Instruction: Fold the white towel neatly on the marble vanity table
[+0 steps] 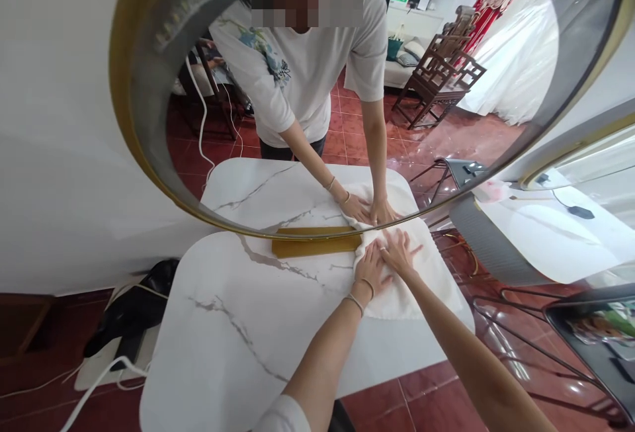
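Observation:
A cream-white cloth (431, 280) is spread over the right part of the marble-patterned table (223, 366), close to the mirror. My left hand (371, 268) lies on the cloth with its fingers stretched out and two bands at the wrist. Just to its right, my right hand (397, 251) presses on the same cloth, fingers spread and a ring on one of them. The two hands almost touch. Beside the cloth's left edge runs the flat gold base (317, 244) of the mirror, one end of it meeting the cloth.
A large gold-rimmed mirror (208, 221) stands across the table and reflects me and the room. Left of the table, a black bag (131, 306) and a white cable (94, 389) lie low down. To the right are another white table (540, 240) and a dark chair (590, 326).

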`<state>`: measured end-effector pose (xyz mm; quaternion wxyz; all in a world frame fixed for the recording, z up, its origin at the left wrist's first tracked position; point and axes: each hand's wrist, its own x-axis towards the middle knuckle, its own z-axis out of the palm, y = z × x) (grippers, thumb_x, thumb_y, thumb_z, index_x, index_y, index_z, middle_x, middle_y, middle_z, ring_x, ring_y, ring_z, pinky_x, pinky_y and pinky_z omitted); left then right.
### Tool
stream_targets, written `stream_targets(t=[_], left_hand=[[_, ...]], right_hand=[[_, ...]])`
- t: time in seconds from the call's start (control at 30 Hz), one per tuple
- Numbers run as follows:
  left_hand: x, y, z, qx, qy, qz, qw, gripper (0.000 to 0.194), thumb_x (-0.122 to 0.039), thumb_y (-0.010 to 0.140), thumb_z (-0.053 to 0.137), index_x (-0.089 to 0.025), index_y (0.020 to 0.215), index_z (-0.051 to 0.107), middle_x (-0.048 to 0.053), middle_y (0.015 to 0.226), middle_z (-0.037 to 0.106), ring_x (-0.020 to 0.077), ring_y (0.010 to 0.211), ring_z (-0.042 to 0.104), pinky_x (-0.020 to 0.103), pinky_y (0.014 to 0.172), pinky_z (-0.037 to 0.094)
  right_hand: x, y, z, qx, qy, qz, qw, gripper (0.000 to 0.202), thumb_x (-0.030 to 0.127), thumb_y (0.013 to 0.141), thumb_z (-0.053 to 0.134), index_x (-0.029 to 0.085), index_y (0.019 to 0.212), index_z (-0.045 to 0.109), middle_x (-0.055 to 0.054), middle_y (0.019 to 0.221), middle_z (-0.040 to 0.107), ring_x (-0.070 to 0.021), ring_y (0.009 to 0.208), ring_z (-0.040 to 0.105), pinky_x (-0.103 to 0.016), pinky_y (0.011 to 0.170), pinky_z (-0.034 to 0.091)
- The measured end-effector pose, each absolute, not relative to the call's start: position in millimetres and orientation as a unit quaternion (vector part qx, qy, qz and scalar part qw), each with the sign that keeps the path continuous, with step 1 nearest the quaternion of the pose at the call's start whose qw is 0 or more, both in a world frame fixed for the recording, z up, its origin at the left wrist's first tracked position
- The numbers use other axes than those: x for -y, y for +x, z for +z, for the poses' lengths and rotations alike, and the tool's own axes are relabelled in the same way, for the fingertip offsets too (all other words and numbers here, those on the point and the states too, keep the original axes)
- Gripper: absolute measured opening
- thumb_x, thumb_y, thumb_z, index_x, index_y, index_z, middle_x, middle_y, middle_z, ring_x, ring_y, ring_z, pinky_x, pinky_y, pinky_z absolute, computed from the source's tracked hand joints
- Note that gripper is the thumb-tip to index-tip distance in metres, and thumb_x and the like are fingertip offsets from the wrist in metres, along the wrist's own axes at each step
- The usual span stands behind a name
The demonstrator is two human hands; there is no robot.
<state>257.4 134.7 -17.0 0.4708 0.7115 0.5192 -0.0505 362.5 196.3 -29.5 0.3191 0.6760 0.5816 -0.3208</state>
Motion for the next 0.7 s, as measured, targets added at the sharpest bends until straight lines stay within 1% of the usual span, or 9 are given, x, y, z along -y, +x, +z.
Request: stream_targets(t=[0.07, 0.17, 0.23, 0.3, 0.37, 0.43, 0.53, 0.6, 0.7], left_hand=[[-141, 266, -26, -0.535, 0.688, -0.053, 0.488, 0.079, -0.051, 0.087, 0.047, 0.000, 0.144, 0.029, 0.020, 0.154, 0.021, 0.0312, 0.145, 0.008, 0.046, 0.120, 0.010], [-142, 274, -29, -0.558, 0.661, -0.053, 0.499, 0.076, -0.048, 0.089, 0.043, -0.002, 0.146, 0.023, 0.018, 0.154, 0.023, 0.0309, 0.145, 0.007, 0.051, 0.119, 0.007], [-137, 276, -22, -0.570, 0.655, -0.051, 0.493, 0.074, -0.045, 0.091, 0.040, -0.003, 0.148, 0.017, 0.016, 0.155, 0.020, 0.0303, 0.145, 0.004, 0.052, 0.120, 0.007], [-126, 277, -8, -0.577, 0.656, -0.044, 0.485, 0.075, -0.043, 0.091, 0.040, -0.004, 0.149, 0.013, 0.015, 0.156, 0.016, 0.0306, 0.145, 0.001, 0.052, 0.120, 0.008], [-110, 278, 12, -0.571, 0.662, -0.028, 0.484, 0.077, -0.045, 0.091, 0.041, -0.006, 0.150, 0.012, 0.014, 0.157, 0.011, 0.0325, 0.145, -0.001, 0.053, 0.119, 0.009], [-89, 279, 38, -0.553, 0.670, -0.015, 0.495, 0.078, -0.049, 0.090, 0.042, -0.009, 0.151, 0.013, 0.014, 0.158, 0.007, 0.0347, 0.145, -0.001, 0.056, 0.118, 0.011], [-57, 277, 77, -0.542, 0.669, -0.010, 0.508, 0.078, -0.050, 0.091, 0.039, -0.010, 0.151, 0.011, 0.015, 0.158, 0.003, 0.0356, 0.145, 0.001, 0.056, 0.117, 0.014], [-42, 275, 94, -0.544, 0.666, -0.010, 0.511, 0.077, -0.050, 0.092, 0.037, -0.011, 0.151, 0.008, 0.016, 0.158, 0.003, 0.0350, 0.145, 0.002, 0.055, 0.117, 0.016], [-38, 273, 97, -0.543, 0.660, -0.015, 0.518, 0.079, -0.051, 0.091, 0.038, -0.013, 0.152, 0.004, 0.015, 0.157, 0.003, 0.0351, 0.145, 0.003, 0.056, 0.116, 0.016]], right_hand=[[-212, 356, -46, -0.604, 0.643, -0.347, 0.318, 0.054, 0.040, 0.093, 0.028, 0.022, 0.142, 0.040, -0.014, 0.151, 0.026, -0.0355, 0.141, 0.012, -0.072, 0.102, 0.014], [-226, 348, -64, -0.612, 0.617, -0.379, 0.318, 0.052, 0.041, 0.092, 0.028, 0.023, 0.138, 0.047, -0.012, 0.149, 0.032, -0.0383, 0.138, 0.017, -0.073, 0.101, 0.012], [-229, 347, -69, -0.609, 0.621, -0.378, 0.317, 0.055, 0.041, 0.094, 0.024, 0.018, 0.138, 0.047, -0.014, 0.149, 0.031, -0.0405, 0.138, 0.016, -0.073, 0.100, 0.009], [-223, 353, -65, -0.600, 0.635, -0.366, 0.320, 0.055, 0.038, 0.094, 0.022, 0.013, 0.137, 0.046, -0.017, 0.151, 0.027, -0.0396, 0.139, 0.013, -0.073, 0.100, 0.008], [-206, 366, -53, -0.589, 0.659, -0.342, 0.319, 0.054, 0.038, 0.095, 0.024, 0.015, 0.139, 0.044, -0.015, 0.154, 0.021, -0.0358, 0.141, 0.012, -0.074, 0.101, 0.009], [-177, 382, -33, -0.587, 0.687, -0.303, 0.304, 0.054, 0.044, 0.095, 0.023, 0.023, 0.144, 0.037, -0.009, 0.156, 0.017, -0.0307, 0.142, 0.012, -0.073, 0.102, 0.012], [-125, 407, 3, -0.638, 0.667, -0.274, 0.269, 0.059, 0.053, 0.094, 0.022, 0.031, 0.149, 0.024, -0.003, 0.156, 0.019, -0.0256, 0.143, 0.013, -0.067, 0.106, 0.016], [-98, 418, 20, -0.680, 0.628, -0.278, 0.255, 0.062, 0.058, 0.092, 0.024, 0.032, 0.149, 0.022, -0.003, 0.156, 0.019, -0.0262, 0.143, 0.014, -0.064, 0.107, 0.019], [-91, 420, 22, -0.697, 0.609, -0.273, 0.261, 0.064, 0.060, 0.091, 0.025, 0.033, 0.149, 0.021, -0.003, 0.157, 0.017, -0.0298, 0.143, 0.014, -0.067, 0.104, 0.020]])
